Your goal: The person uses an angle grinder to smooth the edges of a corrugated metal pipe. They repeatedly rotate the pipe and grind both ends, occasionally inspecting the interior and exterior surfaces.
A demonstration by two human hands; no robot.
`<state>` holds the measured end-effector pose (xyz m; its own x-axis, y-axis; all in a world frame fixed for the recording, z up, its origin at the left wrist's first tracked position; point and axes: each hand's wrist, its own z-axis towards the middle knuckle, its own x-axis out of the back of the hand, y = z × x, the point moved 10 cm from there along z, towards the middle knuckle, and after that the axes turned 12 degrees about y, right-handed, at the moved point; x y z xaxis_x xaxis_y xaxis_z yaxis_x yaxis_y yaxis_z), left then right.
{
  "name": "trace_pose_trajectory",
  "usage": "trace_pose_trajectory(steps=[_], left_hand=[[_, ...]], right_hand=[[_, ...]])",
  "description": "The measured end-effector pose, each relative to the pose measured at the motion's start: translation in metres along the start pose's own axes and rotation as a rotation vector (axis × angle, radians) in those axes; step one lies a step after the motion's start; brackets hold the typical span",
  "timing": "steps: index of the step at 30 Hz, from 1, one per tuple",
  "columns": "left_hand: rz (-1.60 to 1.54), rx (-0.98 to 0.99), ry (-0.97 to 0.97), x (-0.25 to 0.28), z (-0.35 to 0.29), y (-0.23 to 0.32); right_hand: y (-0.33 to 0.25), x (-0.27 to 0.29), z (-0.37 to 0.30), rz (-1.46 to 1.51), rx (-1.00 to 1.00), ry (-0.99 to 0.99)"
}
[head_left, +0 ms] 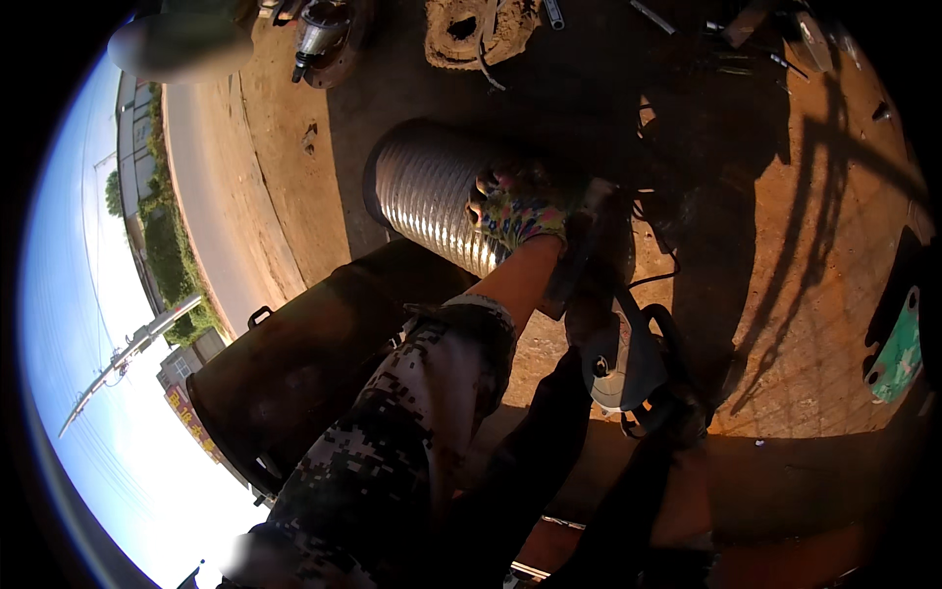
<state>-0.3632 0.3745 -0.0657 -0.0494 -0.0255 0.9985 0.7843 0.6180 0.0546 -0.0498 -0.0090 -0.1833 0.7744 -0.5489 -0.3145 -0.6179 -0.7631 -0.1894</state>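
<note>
My left hand (522, 211), in a patterned glove with darkened fingertips, rests on a ribbed silvery metal cylinder (427, 187) with its fingers bent over the surface. The cylinder lies on its side, and its right end is lost in shade. Below and right of this hand is a power tool with a rounded grey guard (620, 358) and a dark looped handle (665, 329). My right hand (684, 417) seems to be the dark shape beside that tool. Deep shadow hides its fingers and whatever they touch.
A large dark drum (304, 353) lies left of my sleeve. A black cable (669, 267) curves near the tool. Metal parts (324, 34), a pale block with a hole (471, 34) and loose tools (653, 17) lie far off. A green plate (898, 348) is at right.
</note>
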Motion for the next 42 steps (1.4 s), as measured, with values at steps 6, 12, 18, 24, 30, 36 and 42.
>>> trace_pose_trajectory(steps=[6, 12, 18, 24, 30, 36, 42], left_hand=[[0.075, -0.197, -0.167, -0.003, 0.016, -0.013], [0.189, -0.311, -0.271, 0.003, -0.012, 0.015], [0.216, -0.284, -0.292, 0.012, 0.004, -0.006], [0.285, -0.265, -0.523, 0.009, -0.001, 0.006], [0.272, -0.240, -0.550, -0.004, 0.005, -0.003], [0.245, -0.277, -0.545, -0.014, 0.005, 0.011], [0.249, -0.263, -0.548, -0.008, 0.014, 0.000]], right_hand=[[-0.062, -0.038, -0.057, -0.311, 0.097, -0.081], [-0.169, -0.042, -0.145, -0.806, 0.428, 0.042], [-0.265, -0.073, -0.241, -0.947, 0.627, 0.166], [-0.363, -0.083, -0.268, -0.623, 0.689, 0.468], [-0.486, -0.160, -0.174, -0.421, 1.058, 0.469], [-0.606, -0.242, -0.005, -0.500, 1.005, 0.249], [-0.640, -0.263, 0.160, -0.336, 0.707, 0.226]])
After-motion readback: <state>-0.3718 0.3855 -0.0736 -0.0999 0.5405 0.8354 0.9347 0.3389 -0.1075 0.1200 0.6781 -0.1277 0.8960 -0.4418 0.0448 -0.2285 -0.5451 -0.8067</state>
